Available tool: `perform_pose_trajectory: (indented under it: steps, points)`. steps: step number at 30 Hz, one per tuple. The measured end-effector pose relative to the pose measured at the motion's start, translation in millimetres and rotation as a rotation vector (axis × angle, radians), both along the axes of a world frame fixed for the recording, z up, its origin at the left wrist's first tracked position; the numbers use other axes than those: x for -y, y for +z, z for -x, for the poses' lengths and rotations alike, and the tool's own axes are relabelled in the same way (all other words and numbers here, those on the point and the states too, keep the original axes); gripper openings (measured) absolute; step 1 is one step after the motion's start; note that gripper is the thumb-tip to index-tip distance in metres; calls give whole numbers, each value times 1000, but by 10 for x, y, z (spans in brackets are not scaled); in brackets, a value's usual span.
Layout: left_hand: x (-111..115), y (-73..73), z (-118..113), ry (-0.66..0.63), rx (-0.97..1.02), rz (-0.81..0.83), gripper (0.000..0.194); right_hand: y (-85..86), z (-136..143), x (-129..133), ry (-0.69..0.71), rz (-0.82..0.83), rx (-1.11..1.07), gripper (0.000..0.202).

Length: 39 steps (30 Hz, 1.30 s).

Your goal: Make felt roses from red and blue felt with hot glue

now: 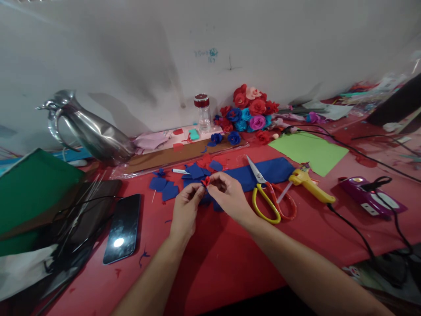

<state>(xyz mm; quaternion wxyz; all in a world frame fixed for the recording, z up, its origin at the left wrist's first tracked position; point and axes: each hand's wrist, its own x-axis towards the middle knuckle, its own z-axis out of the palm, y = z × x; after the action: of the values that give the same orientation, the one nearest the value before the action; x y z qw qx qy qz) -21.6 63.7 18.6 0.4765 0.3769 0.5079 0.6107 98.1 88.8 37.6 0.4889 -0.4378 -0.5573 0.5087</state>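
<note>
Between my two hands is a small red paper flower piece, with a bit of blue at its base. My left hand pinches it low down between thumb and fingertips. At its right side, the thumb and forefinger of my right hand close on its edge. Cut blue paper pieces lie on the red table around and behind my hands, and red paper scraps lie just beyond. A folded blue paper strip stretches to the right, under the scissors with yellow and red handles.
A yellow glue gun and a purple power socket with cables stand right. A phone lies left. A metal jug, glass jar and finished paper flowers line the wall. Green paper lies back right.
</note>
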Motion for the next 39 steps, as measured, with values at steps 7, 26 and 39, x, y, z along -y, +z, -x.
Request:
perform_pose_trajectory:
  steps: [7, 26, 39]
  points:
    - [14, 15, -8, -13, 12, 3, 15, 1, -13, -21, -5, -5, -2, 9]
    - [20, 26, -10, -43, 59, 9, 15, -22, -35, -56, 41, 103, -38, 10]
    - [21, 60, -15, -28, 58, 4, 24, 52, -20, -22, 28, 97, -194, 13]
